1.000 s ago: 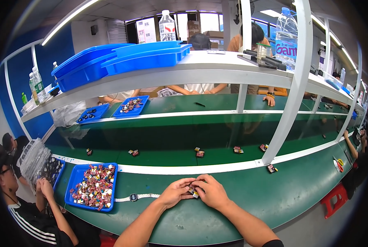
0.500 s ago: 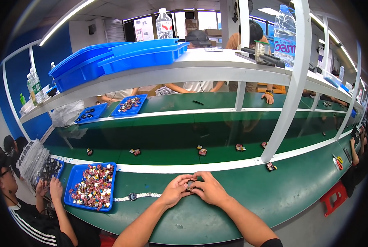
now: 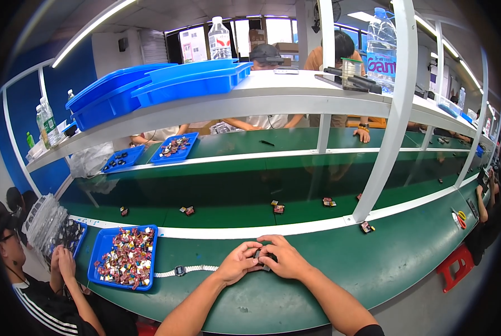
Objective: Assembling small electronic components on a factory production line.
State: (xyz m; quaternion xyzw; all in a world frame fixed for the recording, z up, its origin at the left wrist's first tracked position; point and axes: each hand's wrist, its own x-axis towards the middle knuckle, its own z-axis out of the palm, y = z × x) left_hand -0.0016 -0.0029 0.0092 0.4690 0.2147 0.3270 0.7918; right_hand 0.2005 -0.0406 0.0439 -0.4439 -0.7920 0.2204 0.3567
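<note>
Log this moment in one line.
left hand: pinching small dark part; right hand: on same part; leftward on green table: watch, blue tray of small parts

Head-worn fisheye view, looking down and forward, close over a green workbench (image 3: 368, 263)

Sm. dk. part (image 3: 257, 253), mostly hidden, held btwn both hands (image 3: 285, 261)

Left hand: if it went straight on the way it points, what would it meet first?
Past the dark part it holds, most likely the right hand, close ahead; exact depth between the hands is unclear.
</note>
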